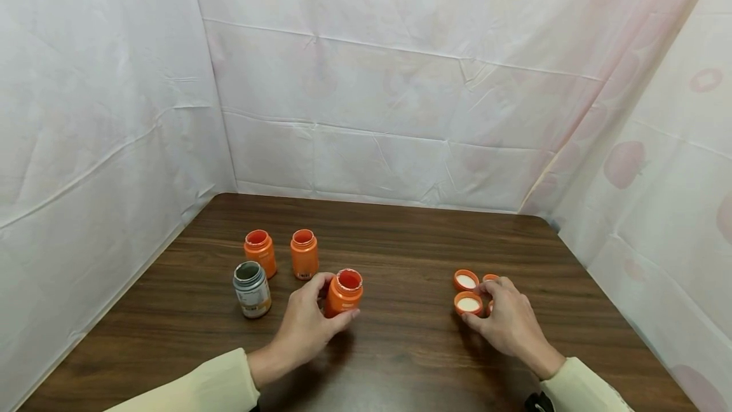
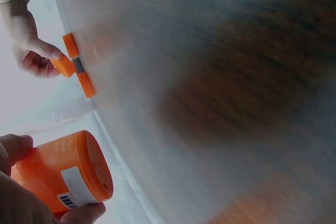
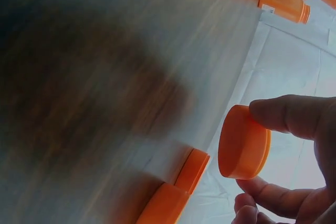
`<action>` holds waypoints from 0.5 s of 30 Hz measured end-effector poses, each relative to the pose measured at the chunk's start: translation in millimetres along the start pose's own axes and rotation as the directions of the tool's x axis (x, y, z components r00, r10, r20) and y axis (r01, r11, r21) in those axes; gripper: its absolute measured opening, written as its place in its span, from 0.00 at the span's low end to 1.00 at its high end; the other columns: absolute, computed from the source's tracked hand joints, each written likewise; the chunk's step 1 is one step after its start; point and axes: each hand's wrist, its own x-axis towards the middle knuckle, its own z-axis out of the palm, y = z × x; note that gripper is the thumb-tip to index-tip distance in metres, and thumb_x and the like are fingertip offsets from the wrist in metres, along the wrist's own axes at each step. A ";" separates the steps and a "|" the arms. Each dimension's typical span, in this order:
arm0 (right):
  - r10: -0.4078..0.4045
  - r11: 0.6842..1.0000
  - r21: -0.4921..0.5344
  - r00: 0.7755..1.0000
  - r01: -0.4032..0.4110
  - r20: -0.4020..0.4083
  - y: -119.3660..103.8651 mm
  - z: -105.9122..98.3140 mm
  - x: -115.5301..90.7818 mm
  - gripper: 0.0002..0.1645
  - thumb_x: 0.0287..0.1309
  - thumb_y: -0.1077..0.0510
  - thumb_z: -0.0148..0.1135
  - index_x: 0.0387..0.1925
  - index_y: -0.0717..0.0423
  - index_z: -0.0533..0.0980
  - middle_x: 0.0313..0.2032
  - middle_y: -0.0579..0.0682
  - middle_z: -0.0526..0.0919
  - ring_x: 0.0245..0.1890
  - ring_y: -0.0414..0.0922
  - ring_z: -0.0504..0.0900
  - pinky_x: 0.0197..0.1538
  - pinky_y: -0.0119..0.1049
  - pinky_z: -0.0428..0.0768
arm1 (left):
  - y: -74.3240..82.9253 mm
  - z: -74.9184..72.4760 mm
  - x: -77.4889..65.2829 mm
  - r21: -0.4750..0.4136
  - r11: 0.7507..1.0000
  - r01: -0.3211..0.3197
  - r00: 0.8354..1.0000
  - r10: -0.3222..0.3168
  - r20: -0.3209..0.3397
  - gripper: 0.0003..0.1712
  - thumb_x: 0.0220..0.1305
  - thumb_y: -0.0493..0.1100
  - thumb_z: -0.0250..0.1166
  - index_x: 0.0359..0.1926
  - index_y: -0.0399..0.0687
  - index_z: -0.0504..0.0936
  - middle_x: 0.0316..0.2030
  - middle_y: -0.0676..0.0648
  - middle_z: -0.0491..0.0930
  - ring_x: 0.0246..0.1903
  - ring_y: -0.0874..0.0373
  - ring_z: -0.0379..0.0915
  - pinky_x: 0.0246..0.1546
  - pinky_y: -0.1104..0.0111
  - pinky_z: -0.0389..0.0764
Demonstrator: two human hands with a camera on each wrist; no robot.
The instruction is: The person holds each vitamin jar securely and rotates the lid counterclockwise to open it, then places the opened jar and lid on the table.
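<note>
My left hand (image 1: 305, 320) grips an open orange jar (image 1: 345, 291) between thumb and fingers; the left wrist view shows its base (image 2: 97, 166) raised off the table. To the right, my right hand (image 1: 509, 316) pinches an orange screw lid (image 1: 468, 304) with a pale inside facing up. That lid (image 3: 244, 142) is tilted and held above the table in the right wrist view. Close by lie other orange lids (image 1: 466, 280), partly covered by the right hand, and a grey one (image 2: 78, 65) shows in the left wrist view.
Two open orange jars (image 1: 304, 254) and an open grey jar (image 1: 252, 290) with a pale label stand left of the left hand. The dark wooden table (image 1: 400, 240) is bordered by white sheeting (image 1: 372, 164) at the back and sides.
</note>
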 end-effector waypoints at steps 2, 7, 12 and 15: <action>0.002 1.000 -0.007 1.000 -0.002 0.008 1.2 1.1 0.3 0.29 0.46 0.50 0.82 0.46 0.62 0.82 0.53 0.63 0.78 0.32 0.46 0.73 0.49 0.57 0.70 | -1.1 -0.8 -0.3 0.011 1.000 0.012 1.000 -0.012 -0.005 0.32 0.47 0.40 0.85 0.52 0.49 0.79 0.44 0.53 0.83 0.43 0.62 0.80 0.47 0.65 0.82; 0.012 1.000 -0.017 1.000 -0.011 0.023 4.2 4.1 1.0 0.27 0.45 0.51 0.82 0.44 0.61 0.82 0.55 0.66 0.77 0.32 0.46 0.71 0.48 0.55 0.67 | -3.3 -3.3 0.4 0.037 0.998 0.042 0.999 -0.042 -0.012 0.33 0.48 0.41 0.84 0.54 0.48 0.77 0.45 0.51 0.83 0.44 0.61 0.79 0.48 0.63 0.82; 0.008 1.000 -0.024 0.999 -0.007 0.035 7.4 5.9 2.0 0.24 0.44 0.50 0.82 0.40 0.58 0.82 0.55 0.65 0.77 0.33 0.46 0.72 0.49 0.57 0.68 | -3.9 -6.4 2.0 0.052 0.996 0.076 0.997 -0.075 -0.006 0.33 0.49 0.43 0.84 0.54 0.46 0.77 0.46 0.50 0.83 0.45 0.60 0.79 0.49 0.60 0.81; 0.000 0.999 -0.038 0.999 0.001 0.039 9.1 6.6 2.7 0.22 0.43 0.51 0.82 0.37 0.56 0.81 0.46 0.59 0.79 0.34 0.46 0.73 0.48 0.58 0.69 | -4.6 -8.0 2.1 0.058 0.994 0.089 0.996 -0.089 -0.002 0.34 0.50 0.44 0.83 0.55 0.46 0.76 0.47 0.49 0.82 0.45 0.59 0.79 0.50 0.58 0.81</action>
